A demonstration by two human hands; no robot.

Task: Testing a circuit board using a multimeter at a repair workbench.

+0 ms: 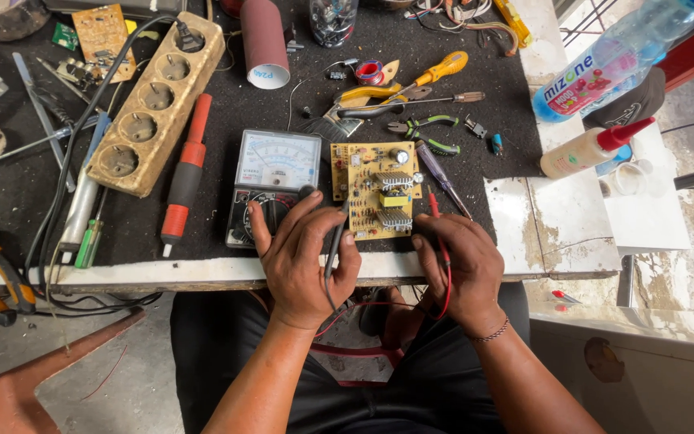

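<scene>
Circuit board (pixel 377 190), yellow and crowded with coils and finned heat sinks, lies flat on the black mat near the front edge of the bench (pixel 202 272), just right of the analogue meter (pixel 275 186). The left hand (pixel 305 259) is closed around a black probe (pixel 336 241) whose tip reaches the board's left edge, its fingers also touching the meter's dial. The right hand (pixel 457 265) pinches a red probe (pixel 435 210), its tip near the board's right edge. The board looks light and stiff but fragile, with solder joints and tall parts easily bent, so it is best gripped by its bare edges. The probes are slim and light, held by their insulated shafts. A wooden socket strip (pixel 157 103) lies toward the bench's back left corner
</scene>
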